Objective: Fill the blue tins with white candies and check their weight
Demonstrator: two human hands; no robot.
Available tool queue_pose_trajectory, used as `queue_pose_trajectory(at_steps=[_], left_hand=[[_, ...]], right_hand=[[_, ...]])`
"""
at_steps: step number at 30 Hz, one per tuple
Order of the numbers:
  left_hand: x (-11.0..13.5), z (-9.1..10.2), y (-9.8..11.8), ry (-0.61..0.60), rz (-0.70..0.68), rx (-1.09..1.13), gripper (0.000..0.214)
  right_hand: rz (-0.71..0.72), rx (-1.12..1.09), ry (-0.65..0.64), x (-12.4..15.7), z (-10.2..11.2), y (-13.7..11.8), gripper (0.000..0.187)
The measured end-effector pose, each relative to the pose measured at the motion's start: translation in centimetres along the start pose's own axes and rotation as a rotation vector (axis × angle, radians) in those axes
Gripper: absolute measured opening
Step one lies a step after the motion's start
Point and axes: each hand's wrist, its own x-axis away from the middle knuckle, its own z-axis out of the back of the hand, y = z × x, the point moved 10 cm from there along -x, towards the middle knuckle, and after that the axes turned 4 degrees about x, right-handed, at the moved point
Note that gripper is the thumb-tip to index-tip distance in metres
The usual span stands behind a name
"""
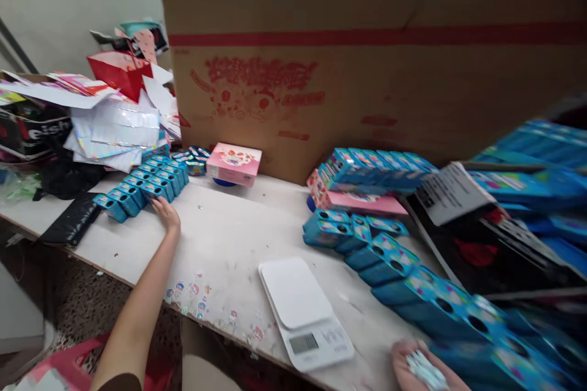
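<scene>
My left hand point(166, 215) reaches across the table to the near end of a block of small blue printed boxes point(137, 186). Its fingers close against one small blue box point(159, 189), partly hiding it. At the bottom right, my right hand point(406, 366) curls around a bundle of small pale blue-and-white pieces point(426, 369); blur hides their exact kind. Close to that hand runs a curved row of blue boxes point(398, 293) with dark round holes on top. Between the two hands lies a white digital kitchen scale point(298, 299) with nothing on its plate.
A large cardboard carton point(284, 98) walls off the back of the white table point(220, 238). Pink boxes point(235, 162) stand before it. White sheets point(117, 128) pile up at left, above a black pouch point(73, 220). A black open box point(486, 250) sits right, among more blue boxes.
</scene>
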Motion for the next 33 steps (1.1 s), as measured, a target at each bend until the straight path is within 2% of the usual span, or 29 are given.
queue_pose_trajectory(at_steps=[3, 6, 9, 12, 14, 17, 19, 21, 23, 24, 27, 30, 33], left_hand=[[1.0, -0.3, 1.1, -0.032, 0.030, -0.015, 0.061], [5.1, -0.3, 3.2, -0.045, -0.046, -0.006, 0.059], [12.6, 0.1, 6.5, -0.168, -0.235, 0.045, 0.054], [21.9, 0.7, 10.2, -0.369, -0.460, 0.052, 0.046], [27.9, 0.4, 12.7, -0.514, -0.601, 0.042, 0.042], [35.5, -2.3, 16.5, -0.749, -0.797, 0.046, 0.036], [39.8, -5.4, 19.0, -0.903, -0.924, 0.021, 0.037], [43.2, -8.9, 21.3, -1.002, -1.034, -0.040, 0.042], [44.9, -12.3, 23.3, -1.007, -1.113, -0.129, 0.046], [44.9, -13.8, 24.0, -0.972, -1.138, -0.185, 0.048], [42.8, -17.3, 25.3, -0.809, -1.169, -0.384, 0.057], [39.5, -19.1, 25.1, -0.718, -1.141, -0.559, 0.060], [37.5, -19.9, 24.1, -0.756, -1.087, -0.638, 0.054]], right_hand=[[-0.049, -0.017, -0.128, 1.3, -1.5, 0.3, 0.028], [0.015, -0.097, -0.208, 1.6, -2.4, -0.4, 0.021], [0.010, -0.126, -0.226, 1.3, -2.5, -0.3, 0.021], [-0.061, -0.188, -0.261, 1.6, -2.3, 0.2, 0.023], [-0.106, -0.223, -0.300, 2.0, -2.1, 0.3, 0.023], [-0.160, -0.254, -0.348, 2.3, -1.5, 0.1, 0.023], [-0.191, -0.263, -0.384, 2.3, -1.4, -0.1, 0.024], [-0.210, -0.255, -0.445, 2.2, -1.7, -0.4, 0.023], [-0.226, -0.226, -0.527, 2.3, -2.5, -0.6, 0.022], [-0.235, -0.211, -0.569, 2.3, -2.9, -0.7, 0.020], [-0.265, -0.195, -0.650, 2.6, -3.7, -0.6, 0.018], [-0.285, -0.191, -0.675, 2.7, -3.8, -0.5, 0.020], [-0.300, -0.189, -0.680, 2.7, -3.9, -0.5, 0.022]])
